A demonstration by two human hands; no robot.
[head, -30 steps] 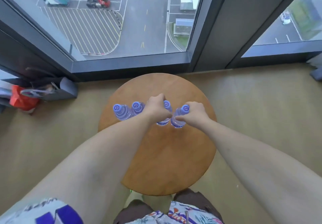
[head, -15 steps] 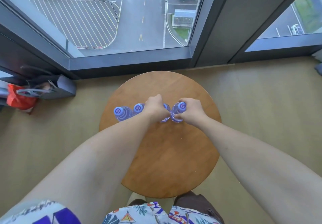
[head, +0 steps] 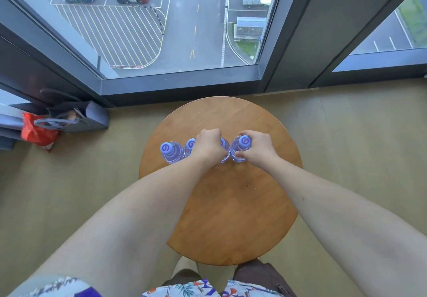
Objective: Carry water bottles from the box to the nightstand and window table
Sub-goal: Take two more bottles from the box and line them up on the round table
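Your right hand is curled round the rightmost water bottle, fingers wrapped just under its blue cap. Your left hand is clenched over the third bottle, hiding most of it; only a sliver of cap and body shows at the hand's right edge.

Change noted: a second ago the right-hand bottle leaned, its cap tipped away from its base. It now stands upright, base on the round wooden window table, touching or just beside its neighbour. Both hands have kept their hold throughout. Judgement: the two bottles have been set down and squared into line, but neither is released yet, so letting go is the outstanding step at this table.

Count, bottles: four, in a single row across the far half of the tabletop. From the left: one free-standing bottle, a second partly behind your left hand, then the two held.

Count, other items: one table; one dark bag and one red bag on the floor at left, against the window frame. The box and nightstand are not in view, so how much remains for the nightstand cannot be assessed.
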